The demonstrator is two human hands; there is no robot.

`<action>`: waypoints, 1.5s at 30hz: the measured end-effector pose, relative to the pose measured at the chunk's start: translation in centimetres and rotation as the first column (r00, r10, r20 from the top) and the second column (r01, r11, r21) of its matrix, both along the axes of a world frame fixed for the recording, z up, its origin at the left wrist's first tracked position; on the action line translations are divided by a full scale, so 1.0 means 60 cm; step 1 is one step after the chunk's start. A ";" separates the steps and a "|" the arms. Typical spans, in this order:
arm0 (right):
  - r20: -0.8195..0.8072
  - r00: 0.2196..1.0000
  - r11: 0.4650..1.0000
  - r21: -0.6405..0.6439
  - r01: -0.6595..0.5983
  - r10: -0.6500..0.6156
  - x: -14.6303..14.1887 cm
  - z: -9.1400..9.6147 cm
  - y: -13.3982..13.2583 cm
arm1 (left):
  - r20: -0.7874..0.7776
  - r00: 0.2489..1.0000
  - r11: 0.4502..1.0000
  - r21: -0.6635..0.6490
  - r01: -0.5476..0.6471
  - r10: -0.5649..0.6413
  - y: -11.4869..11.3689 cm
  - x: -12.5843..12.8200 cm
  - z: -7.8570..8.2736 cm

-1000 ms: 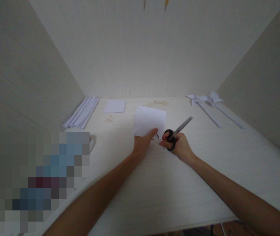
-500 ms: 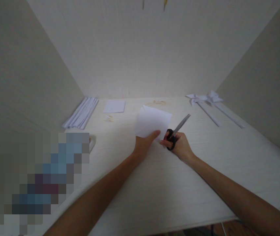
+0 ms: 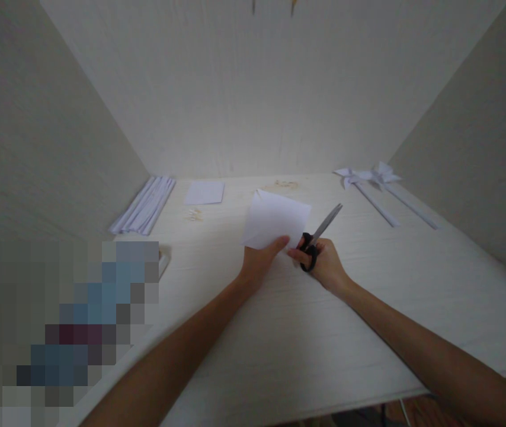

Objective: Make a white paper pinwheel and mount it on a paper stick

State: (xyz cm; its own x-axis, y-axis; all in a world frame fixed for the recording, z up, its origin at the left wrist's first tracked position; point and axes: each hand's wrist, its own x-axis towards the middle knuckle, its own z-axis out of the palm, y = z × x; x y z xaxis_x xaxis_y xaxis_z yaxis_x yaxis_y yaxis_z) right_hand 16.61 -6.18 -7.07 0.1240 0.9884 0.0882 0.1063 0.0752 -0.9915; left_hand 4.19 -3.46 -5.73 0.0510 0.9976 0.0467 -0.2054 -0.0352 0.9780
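A white square sheet of paper (image 3: 276,218) is held up over the table by my left hand (image 3: 262,256), its thumb on the front near the lower edge and the other fingers hidden behind. My right hand (image 3: 327,261) is closed round the black handles of a pair of scissors (image 3: 324,226). The metal blades look closed and point up and to the right, away from the sheet. Thumb and fingertip of that hand come close to the paper's lower right corner; whether they touch it I cannot tell.
Rolled paper sticks (image 3: 144,205) lie at the back left, beside a stack of square paper (image 3: 205,193) and small pins (image 3: 194,215). Near the back wall are thin tan bits (image 3: 287,184). Two paper pinwheels (image 3: 384,173) on sticks lie at the back right. A pixelated area covers the lower left.
The view has shifted very slightly. Both hands keep their holds on the paper and the scissors, almost in the same place.
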 end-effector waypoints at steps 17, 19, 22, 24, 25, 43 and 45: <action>-0.059 0.998 1.000 0.007 -0.002 0.003 0.003 -0.008 0.000 | -0.093 0.991 0.995 -0.026 0.093 -0.095 0.000 -0.002 -0.004; -0.100 0.995 1.000 0.000 0.007 -0.007 0.003 -0.008 0.001 | -0.098 0.988 0.992 -0.069 0.109 -0.116 0.002 -0.002 -0.007; -0.135 0.990 1.000 -0.005 0.029 -0.029 0.006 -0.009 0.004 | -0.055 0.996 0.993 -0.100 0.060 -0.066 0.008 -0.003 -0.011; -0.115 0.993 1.000 -0.018 0.010 -0.012 0.009 -0.010 0.004 | 0.001 1.000 0.994 -0.104 0.017 -0.017 0.015 -0.005 -0.014; -0.096 0.995 0.999 -0.032 -0.008 0.005 0.011 -0.009 0.004 | 0.036 0.999 0.994 -0.107 -0.002 0.006 0.019 -0.006 -0.016; 0.167 0.806 0.818 -0.222 -0.531 0.568 0.043 0.026 -0.008 | 0.311 0.941 0.985 -0.146 -0.088 0.130 0.059 -0.038 -0.014; 0.225 0.793 0.821 -0.234 -0.521 0.567 0.041 0.024 -0.009 | 0.324 0.938 0.985 -0.151 -0.079 0.125 0.059 -0.037 -0.014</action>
State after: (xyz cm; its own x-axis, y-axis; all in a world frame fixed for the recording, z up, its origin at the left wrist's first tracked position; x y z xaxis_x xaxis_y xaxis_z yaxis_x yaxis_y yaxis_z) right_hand 19.07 -6.74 -5.62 -0.4444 0.8877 -0.1203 0.3597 0.0538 -0.9315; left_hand 1.96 0.06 -6.55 -0.0466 0.9948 -0.0907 -0.5202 0.0534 0.8524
